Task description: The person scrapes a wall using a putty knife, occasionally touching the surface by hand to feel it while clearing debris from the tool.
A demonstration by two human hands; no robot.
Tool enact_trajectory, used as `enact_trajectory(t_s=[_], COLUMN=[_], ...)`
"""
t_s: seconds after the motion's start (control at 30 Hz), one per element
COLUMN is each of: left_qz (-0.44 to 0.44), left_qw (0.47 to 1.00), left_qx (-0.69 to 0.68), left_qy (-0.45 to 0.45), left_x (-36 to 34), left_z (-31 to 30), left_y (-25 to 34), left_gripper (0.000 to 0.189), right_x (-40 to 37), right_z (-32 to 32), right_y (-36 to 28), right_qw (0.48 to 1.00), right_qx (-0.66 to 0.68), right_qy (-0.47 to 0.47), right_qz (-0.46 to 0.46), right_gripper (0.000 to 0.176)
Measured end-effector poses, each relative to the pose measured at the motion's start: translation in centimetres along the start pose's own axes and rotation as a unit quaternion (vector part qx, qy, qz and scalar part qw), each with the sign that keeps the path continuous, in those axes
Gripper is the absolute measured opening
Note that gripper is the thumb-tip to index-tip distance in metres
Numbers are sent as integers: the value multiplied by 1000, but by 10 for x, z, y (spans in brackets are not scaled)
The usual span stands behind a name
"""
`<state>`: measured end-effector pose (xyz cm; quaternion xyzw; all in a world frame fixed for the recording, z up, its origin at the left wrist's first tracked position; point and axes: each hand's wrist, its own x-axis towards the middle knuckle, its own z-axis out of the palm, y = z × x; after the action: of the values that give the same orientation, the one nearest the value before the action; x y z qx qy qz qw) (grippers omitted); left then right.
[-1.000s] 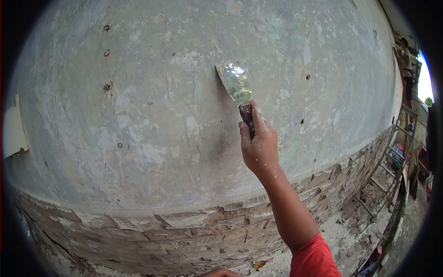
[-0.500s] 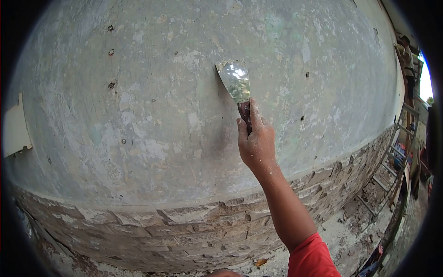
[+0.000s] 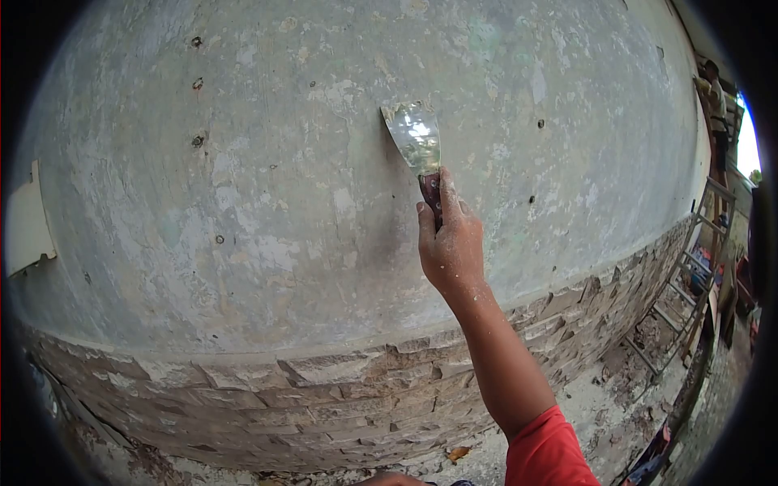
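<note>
1 right hand (image 3: 454, 249) is gripping the putty knife (image 3: 413, 142) by its dark handle, its blade reaching up against the patchy wall (image 3: 284, 211) (specks are dotting the skin), above the stone band (image 3: 348, 397). 1 ladder (image 3: 681, 300) is standing at right.

Soft daylight, glare on scraper (image 3: 416, 139), fisheye curvature, dark corners

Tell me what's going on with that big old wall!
Someone with a red sleeve is holding a scraper in their right hand. Its wide, shiny blade points up and seems to be right against the patchy wall, above the rough stone part. Farther off to the right, another person is near a ladder.
</note>
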<state>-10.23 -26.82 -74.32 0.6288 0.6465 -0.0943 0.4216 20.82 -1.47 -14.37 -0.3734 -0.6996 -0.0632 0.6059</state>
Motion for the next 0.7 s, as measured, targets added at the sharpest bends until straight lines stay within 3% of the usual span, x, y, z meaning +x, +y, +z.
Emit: enact_trajectory(t_s=[0.37,0.6,0.7], left_qz=[-7,2,5], left_qw=[1000,999,999], left_qx=[4,14,27], left_qy=[15,30,35], left_x=[9,25,34], left_z=[-6,-24,-39], left_y=[-1,16,25], left_gripper=[53,54,54], right_x=[-6,-69,-11], right_z=[1,3,-19], right_y=[4,38,44], right_qw=[1000,1000,999], right_qx=[4,-8,-18], right_qy=[-6,-12,27], right_qz=[4,19,22], right_gripper=[57,56,58])
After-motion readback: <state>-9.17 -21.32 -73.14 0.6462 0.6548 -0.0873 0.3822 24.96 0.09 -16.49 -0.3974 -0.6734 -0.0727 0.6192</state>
